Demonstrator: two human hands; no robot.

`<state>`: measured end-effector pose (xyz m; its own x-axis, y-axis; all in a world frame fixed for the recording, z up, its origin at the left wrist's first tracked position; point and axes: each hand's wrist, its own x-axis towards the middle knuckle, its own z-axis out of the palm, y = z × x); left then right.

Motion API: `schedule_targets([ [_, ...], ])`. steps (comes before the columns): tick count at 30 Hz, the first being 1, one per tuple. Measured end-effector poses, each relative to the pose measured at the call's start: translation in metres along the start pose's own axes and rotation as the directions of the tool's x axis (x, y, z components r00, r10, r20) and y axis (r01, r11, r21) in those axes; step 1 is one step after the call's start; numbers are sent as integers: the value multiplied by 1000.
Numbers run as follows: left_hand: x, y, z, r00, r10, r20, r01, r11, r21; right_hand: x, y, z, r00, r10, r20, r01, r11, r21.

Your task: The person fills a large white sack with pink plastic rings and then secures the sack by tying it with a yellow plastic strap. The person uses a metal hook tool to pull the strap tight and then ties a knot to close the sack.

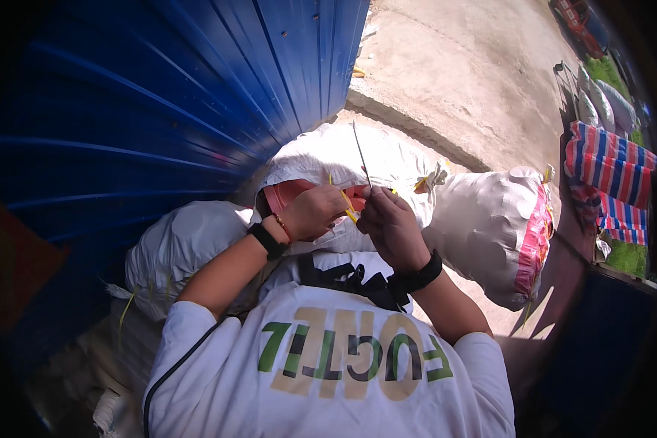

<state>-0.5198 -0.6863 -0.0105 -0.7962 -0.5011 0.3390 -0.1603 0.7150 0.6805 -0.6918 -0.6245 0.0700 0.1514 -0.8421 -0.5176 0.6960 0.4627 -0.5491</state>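
Blue wall [197, 87]; right hand [388, 223] clasps thin rod [361, 155]; left hand [314, 212] curled, hold unclear.

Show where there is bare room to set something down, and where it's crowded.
The concrete beyond the white sacks, between the blue wall and striped sheeting, is mostly bare. Crowded: around the left hand and right hand, with sacks close on both sides.

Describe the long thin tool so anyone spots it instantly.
Start at the blue ribbed wall, upper left. By its lower right end lies a white sack; against it, the long thin tool rises from the right hand. It is greyish and nearly straight, unlike the yellow strip nearby.
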Motion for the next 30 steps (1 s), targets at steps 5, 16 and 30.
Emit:
schedule_targets([
  [5, -9, 52, 11, 997, 8, -70, -11, 999, -43, -51, -14, 3, 990, 131, 56, -123, 984, -127],
  [16, -22, 70, 47, 974, -196, 110, 218, 943, -250, -38, -1, -73, 979, 193, -60, -197, 978, -74],
  [30, -1, 66, 40, 547, -830, 109, 572, 276, -773, 10, 36, -59, 969, -205, -141, 141, 920, -365],
])
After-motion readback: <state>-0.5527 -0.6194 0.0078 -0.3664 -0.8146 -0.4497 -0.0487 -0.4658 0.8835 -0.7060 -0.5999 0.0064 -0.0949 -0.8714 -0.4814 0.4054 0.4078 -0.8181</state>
